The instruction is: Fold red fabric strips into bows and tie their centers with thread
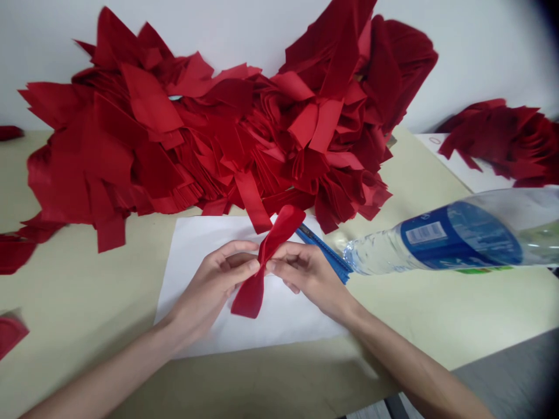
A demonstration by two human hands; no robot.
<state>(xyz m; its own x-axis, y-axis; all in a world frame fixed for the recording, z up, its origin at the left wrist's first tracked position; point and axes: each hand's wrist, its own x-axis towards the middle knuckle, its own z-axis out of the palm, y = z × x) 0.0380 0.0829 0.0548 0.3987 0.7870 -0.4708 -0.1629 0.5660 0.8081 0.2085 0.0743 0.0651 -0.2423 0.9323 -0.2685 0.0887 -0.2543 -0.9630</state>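
Observation:
A red ribbon piece [251, 297], looped at both ends and pinched narrow in the middle, is held above a white sheet [297, 320]. On its left side my left hand [227, 270] grips the narrow middle between thumb and fingers. My right hand [301, 267] pinches the same middle from the right, its fingertips close to those of my left hand. Just behind my right hand lies a blue, narrow object [329, 254], partly hidden.
A large heap of red fabric strips [236, 134] spreads along the white wall. At right, a plastic bottle [437, 235] with a blue label lies on its side. Behind it another red pile [506, 139] rests on white paper. More red pieces [13, 331] lie at left.

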